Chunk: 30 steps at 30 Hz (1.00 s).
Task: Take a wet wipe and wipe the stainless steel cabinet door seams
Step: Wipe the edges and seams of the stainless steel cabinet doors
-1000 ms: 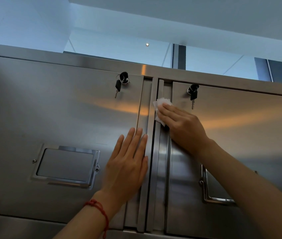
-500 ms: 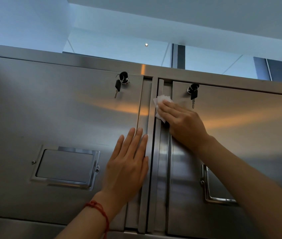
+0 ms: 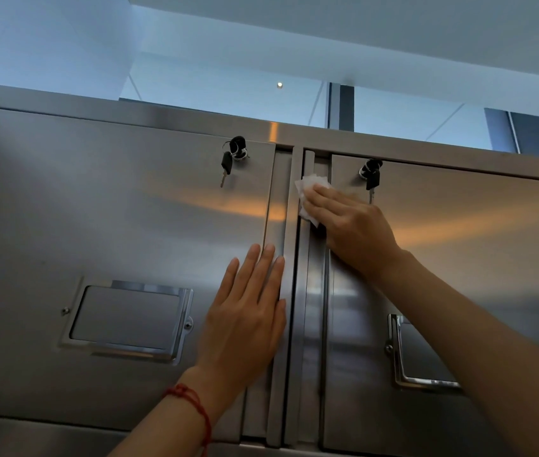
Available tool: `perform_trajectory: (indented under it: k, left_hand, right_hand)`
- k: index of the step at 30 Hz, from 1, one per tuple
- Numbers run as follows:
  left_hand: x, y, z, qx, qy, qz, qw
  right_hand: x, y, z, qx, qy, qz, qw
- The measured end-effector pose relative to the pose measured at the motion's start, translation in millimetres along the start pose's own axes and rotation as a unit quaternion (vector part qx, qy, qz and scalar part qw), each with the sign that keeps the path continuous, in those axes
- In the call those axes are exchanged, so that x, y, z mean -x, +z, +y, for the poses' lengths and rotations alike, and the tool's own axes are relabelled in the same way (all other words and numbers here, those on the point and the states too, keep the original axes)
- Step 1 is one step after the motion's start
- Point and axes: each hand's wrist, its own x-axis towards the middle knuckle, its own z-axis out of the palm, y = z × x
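Up near the top of the centre seam, between the two steel doors, right hand presses the wet wipe flat on the strip just right of the seam. Fingers straight and close together, lying over the wipe; only its crumpled upper-left edge shows past the fingertips. Whether the thumb hooks under it: can't tell. Wipe sits level with the right door key, just left of it, not touching.

Left hand lies flat on the left door just left of the seam, well below the wipe, fingers straight and together, holding nothing. Looks like bracing.

Handling, my read: wipe is light, limp, damp; it'll bunch or slide on smooth steel. Best held under flat fingertip pressure with a fold over the fingertips to get into the groove. Steel itself is rigid, no care needed, but the dangling keys could snag.

Versus a second ago: right hand and wipe have crept up the seam, closer to the cabinet's top rail. Left hand unchanged. Most of the seam below the wipe probably still to do.
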Motion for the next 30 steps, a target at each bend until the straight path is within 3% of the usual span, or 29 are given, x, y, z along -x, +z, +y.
perform_trajectory:
  k: [30]
  left_hand:
    - [0,-2,1,-0.003,-0.004,-0.005,1.000]
  right_hand:
    - [-30,2,10,0.007,0.068,-0.026,0.997]
